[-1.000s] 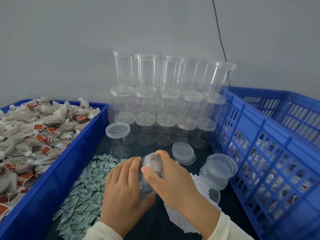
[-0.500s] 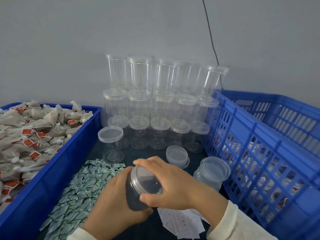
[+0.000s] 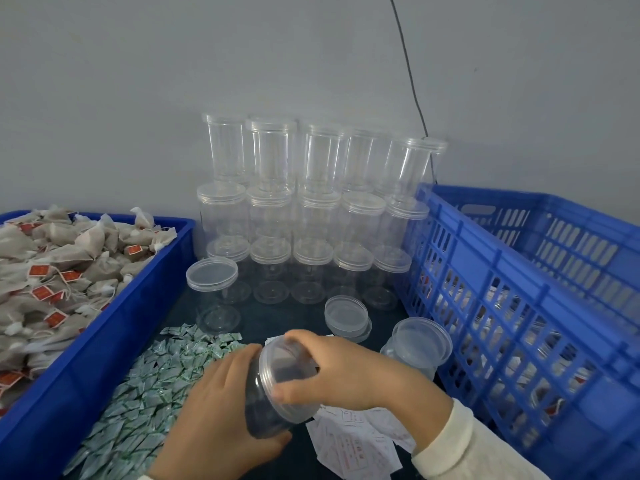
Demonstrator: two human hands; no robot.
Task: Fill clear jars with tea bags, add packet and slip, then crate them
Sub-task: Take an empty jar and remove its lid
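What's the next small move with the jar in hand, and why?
Probably twist the lid off and set it down. The left hand grips the jar, tilted, while the right hand has its fingers curled round the lid's rim. The jar looks empty, so it has to be open before tea bags from the bin on the left can go in.
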